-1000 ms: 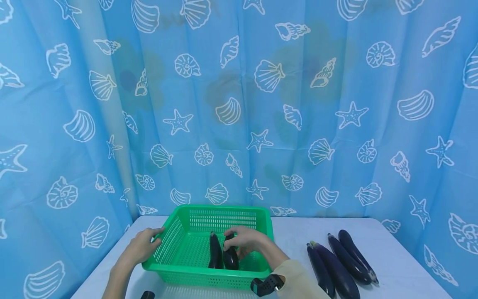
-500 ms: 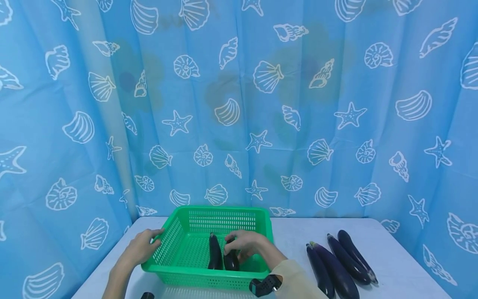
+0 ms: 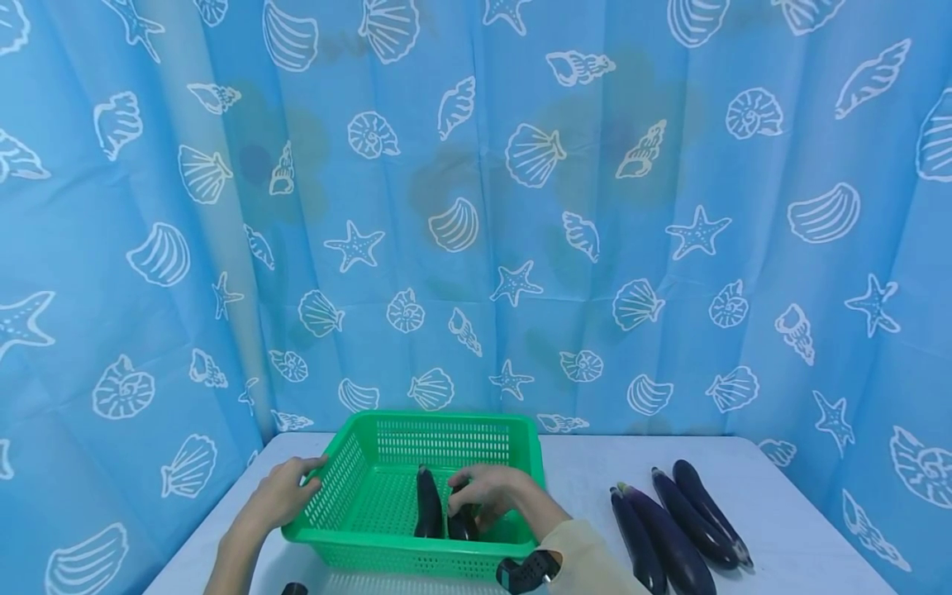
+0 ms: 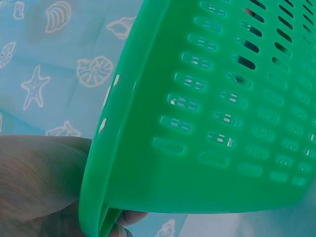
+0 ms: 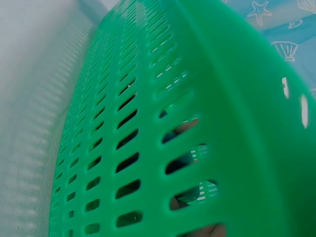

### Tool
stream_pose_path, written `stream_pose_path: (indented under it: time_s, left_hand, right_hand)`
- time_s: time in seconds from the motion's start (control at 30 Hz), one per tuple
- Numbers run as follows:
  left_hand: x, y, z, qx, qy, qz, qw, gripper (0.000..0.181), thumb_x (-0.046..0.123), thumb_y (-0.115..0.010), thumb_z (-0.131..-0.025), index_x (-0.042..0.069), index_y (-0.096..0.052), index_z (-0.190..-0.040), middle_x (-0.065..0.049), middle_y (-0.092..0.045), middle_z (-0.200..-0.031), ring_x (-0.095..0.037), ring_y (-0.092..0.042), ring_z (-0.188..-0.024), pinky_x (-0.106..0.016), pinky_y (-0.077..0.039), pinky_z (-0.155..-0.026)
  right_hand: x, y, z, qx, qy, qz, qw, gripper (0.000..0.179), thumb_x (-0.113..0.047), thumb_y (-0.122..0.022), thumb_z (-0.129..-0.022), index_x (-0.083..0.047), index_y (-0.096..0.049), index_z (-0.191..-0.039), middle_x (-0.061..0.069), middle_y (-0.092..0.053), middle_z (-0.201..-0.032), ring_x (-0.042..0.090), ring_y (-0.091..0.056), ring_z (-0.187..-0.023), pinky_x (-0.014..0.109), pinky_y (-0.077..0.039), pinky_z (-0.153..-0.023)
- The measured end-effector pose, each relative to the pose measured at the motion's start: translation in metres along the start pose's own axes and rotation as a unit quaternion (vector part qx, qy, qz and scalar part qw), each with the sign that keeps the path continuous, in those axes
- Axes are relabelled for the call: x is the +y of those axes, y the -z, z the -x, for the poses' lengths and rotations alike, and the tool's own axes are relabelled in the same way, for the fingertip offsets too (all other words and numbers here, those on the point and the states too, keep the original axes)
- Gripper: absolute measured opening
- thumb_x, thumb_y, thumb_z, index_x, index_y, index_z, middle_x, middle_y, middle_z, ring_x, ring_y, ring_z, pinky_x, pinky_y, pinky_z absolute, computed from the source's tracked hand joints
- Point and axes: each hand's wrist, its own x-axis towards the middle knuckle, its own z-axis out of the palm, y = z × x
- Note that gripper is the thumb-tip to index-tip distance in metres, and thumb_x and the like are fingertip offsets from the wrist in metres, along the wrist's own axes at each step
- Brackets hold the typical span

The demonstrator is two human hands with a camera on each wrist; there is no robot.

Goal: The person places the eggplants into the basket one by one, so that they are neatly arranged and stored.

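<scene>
A green plastic basket (image 3: pixel 357 533) with slotted walls stands on the table. My left hand (image 3: pixel 281 493) grips its left rim; in the left wrist view the thumb (image 4: pixel 42 173) lies at one side of the rim and fingertips show at the other. Inside, my right hand (image 3: pixel 487 489) holds a dark eggplant (image 3: pixel 463 526) by its upper part, fingers curled over it. Just left of it lies another eggplant (image 3: pixel 428 504), pointing away from me. Through the slots of the basket wall (image 5: pixel 148 98), the right wrist view shows only bits of the hand and dark eggplant.
Several eggplants (image 3: pixel 673 537) lie side by side on the white table (image 3: pixel 580 463), right of the basket. A small black object (image 3: pixel 294 588) shows at the bottom edge, near the left forearm. A blue shell-patterned curtain (image 3: pixel 476 248) hangs behind the table.
My right hand has shifted very slightly toward the right and down with the eggplant in the basket. The left hand stays on the rim.
</scene>
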Motion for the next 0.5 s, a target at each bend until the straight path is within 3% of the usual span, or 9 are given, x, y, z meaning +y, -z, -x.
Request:
stream_pose_path:
  time_s: [0.13,0.37,0.5]
  left_hand:
    - [0.0,-0.0003,-0.0004,-0.003,0.004,0.0,1.0,0.043,0.008,-0.057,-0.093,-0.004,-0.056,-0.134,-0.028,-0.06,-0.129,-0.015,-0.055,-0.07,-0.03,-0.044,-0.06]
    - [-0.0001,-0.0003,-0.0004,-0.001,0.001,-0.004,1.0,0.043,0.008,-0.057,-0.093,-0.004,-0.056,-0.134,-0.029,-0.059,-0.13,-0.015,-0.055,-0.073,-0.03,-0.045,-0.061]
    - [-0.0009,-0.0005,-0.0006,-0.001,-0.001,-0.006,1.0,0.043,0.008,-0.057,-0.093,-0.004,-0.056,-0.133,-0.029,-0.059,-0.131,-0.015,-0.055,-0.073,-0.031,-0.045,-0.062]
  right_hand:
    - [-0.0003,-0.0003,0.0004,-0.001,-0.002,0.004,1.0,0.058,-0.01,-0.067,-0.084,-0.008,-0.051,-0.14,0.017,-0.058,-0.121,0.029,-0.067,-0.083,0.044,-0.058,-0.075]
    - [-0.0036,0.0017,0.0046,0.007,-0.011,0.027,0.9995,0.057,-0.01,-0.069,-0.084,-0.009,-0.051,-0.139,0.018,-0.057,-0.117,0.017,-0.056,-0.06,0.037,-0.057,-0.067]
    - [-0.004,0.0018,0.0063,0.012,-0.01,0.032,0.9994,0.056,-0.009,-0.069,-0.085,-0.008,-0.052,-0.137,0.02,-0.058,-0.115,0.016,-0.057,-0.058,0.037,-0.058,-0.068]
